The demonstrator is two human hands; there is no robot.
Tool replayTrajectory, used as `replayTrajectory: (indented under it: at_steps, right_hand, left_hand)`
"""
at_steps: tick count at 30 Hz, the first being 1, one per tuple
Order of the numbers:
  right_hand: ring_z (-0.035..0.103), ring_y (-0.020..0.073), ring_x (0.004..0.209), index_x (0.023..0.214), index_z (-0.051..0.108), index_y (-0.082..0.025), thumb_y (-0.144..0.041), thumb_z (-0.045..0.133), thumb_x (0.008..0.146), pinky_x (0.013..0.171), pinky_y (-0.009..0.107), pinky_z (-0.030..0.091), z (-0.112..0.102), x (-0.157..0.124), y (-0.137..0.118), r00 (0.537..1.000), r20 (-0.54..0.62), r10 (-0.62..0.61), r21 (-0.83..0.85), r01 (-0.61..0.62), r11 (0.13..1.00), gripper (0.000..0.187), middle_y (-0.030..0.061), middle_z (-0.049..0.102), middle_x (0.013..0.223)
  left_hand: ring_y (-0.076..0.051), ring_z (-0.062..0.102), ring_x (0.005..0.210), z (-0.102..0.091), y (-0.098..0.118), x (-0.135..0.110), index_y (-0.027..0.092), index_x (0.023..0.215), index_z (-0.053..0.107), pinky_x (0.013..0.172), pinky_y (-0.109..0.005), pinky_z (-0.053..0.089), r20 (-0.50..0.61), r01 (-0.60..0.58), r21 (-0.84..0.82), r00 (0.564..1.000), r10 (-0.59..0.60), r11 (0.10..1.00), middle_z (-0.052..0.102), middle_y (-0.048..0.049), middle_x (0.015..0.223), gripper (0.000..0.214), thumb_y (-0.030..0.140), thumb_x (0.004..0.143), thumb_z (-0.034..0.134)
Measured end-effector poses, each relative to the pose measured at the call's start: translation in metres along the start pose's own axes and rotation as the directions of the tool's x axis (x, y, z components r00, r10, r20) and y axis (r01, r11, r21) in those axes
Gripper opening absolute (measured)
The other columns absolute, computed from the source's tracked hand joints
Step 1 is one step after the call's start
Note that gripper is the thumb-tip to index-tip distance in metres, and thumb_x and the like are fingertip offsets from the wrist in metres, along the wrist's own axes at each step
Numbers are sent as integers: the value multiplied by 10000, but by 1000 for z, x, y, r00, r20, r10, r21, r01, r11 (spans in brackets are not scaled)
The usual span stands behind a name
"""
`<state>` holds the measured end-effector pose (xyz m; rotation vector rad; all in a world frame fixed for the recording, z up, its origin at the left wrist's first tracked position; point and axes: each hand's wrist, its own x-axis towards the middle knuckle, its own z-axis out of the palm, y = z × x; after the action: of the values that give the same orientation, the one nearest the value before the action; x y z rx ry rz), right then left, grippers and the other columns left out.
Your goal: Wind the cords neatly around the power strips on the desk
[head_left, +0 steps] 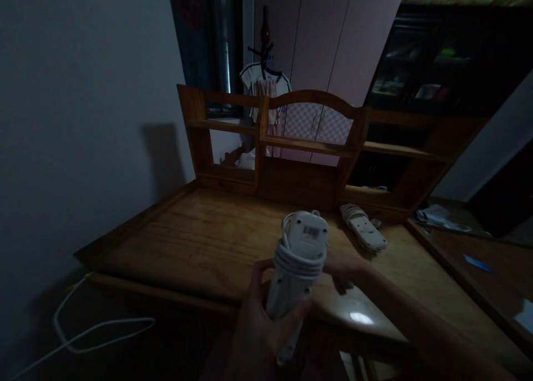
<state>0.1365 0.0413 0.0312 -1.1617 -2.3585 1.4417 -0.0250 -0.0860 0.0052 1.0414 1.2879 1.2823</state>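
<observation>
A white power strip [308, 234] is held up over the front edge of the wooden desk, its underside with a label and screws facing me. White cord [300, 263] is wound several times around its middle. My left hand [264, 320] is closed around the lower part of the strip, thumb across the front. Just right of the windings, my right hand [342, 264] reaches behind the strip with curled fingers; most of them are hidden, and what they hold is not visible. A second white power strip [365, 231], with its cord wrapped round one end, lies on the desk.
The wooden desk [200, 231] has a shelf unit [308, 142] along its far side. A wall [104, 120] borders the left. Loose white cable [104, 322] hangs at lower left. Another brown surface [470, 286] with a blue item [477, 262] lies at right.
</observation>
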Motion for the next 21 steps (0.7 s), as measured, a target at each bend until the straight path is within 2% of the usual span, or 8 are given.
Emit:
replayTrajectory:
  at_steps: [2,4,6,9,12,15,17,21]
  right_hand:
    - [526,134,730,817,568,-177,-292,498,888,653,226,465,17,4,-1,992,-61,-111,45,114,993,152,17,571,795]
    - [517,128,703,821,566,-177,-274,458,906,622,224,452,30,10,0,965,-107,-241,22,244,969,168,9,572,785]
    - [520,125,670,811,551,-170,-248,420,927,591,218,423,37,14,2,935,-155,-320,-110,306,946,192,10,578,757]
    - [533,123,608,824,540,-163,-167,415,915,558,221,370,41,14,3,900,-230,-371,-413,255,874,155,18,594,708]
    - [557,131,602,933,538,-152,-93,433,882,553,231,342,41,6,-3,871,-254,-422,-640,176,748,131,37,626,748]
    - [591,141,676,1009,524,-152,-110,418,930,582,236,344,40,-3,-12,847,-229,-480,-743,166,648,139,51,638,825]
    - [595,144,711,1012,533,-154,-134,404,964,601,244,340,38,-6,-17,837,-208,-506,-796,155,585,138,50,635,836]
    - [569,129,694,968,555,-165,-235,416,1004,614,258,320,31,-7,-24,817,-189,-544,-854,137,502,159,27,622,810]
  left_hand:
    - [-212,702,628,4,-5,7,216,1278,333,589,-289,553,-108,-41,-76,994,32,996,725,-33,818,722,401,709,736]
    - [-214,713,688,4,-11,14,217,1256,351,618,-282,558,-173,-99,-92,982,82,991,726,-46,878,688,423,723,734]
    - [-222,717,812,2,-16,20,216,1234,385,682,-272,559,-195,-142,-75,973,126,987,723,-60,951,642,421,735,732]
    - [-227,712,871,-3,-20,26,208,1275,382,700,-264,558,-208,-148,-65,969,132,987,721,-70,992,678,421,735,732]
    - [-240,717,843,-6,-17,27,184,1312,404,679,-273,560,-209,-123,-58,972,108,991,729,-82,979,731,436,714,740]
    - [-227,706,668,-6,-11,26,147,1136,561,572,-263,541,-245,-100,-27,965,91,995,730,-61,801,558,465,709,728]
    - [-207,683,591,-8,-7,25,145,1013,603,533,-250,523,-294,-104,-33,952,90,994,709,-36,702,457,468,712,723]
    - [-212,686,617,-17,-10,27,153,1025,607,549,-256,524,-382,-122,-16,918,107,992,724,-45,756,482,487,701,731]
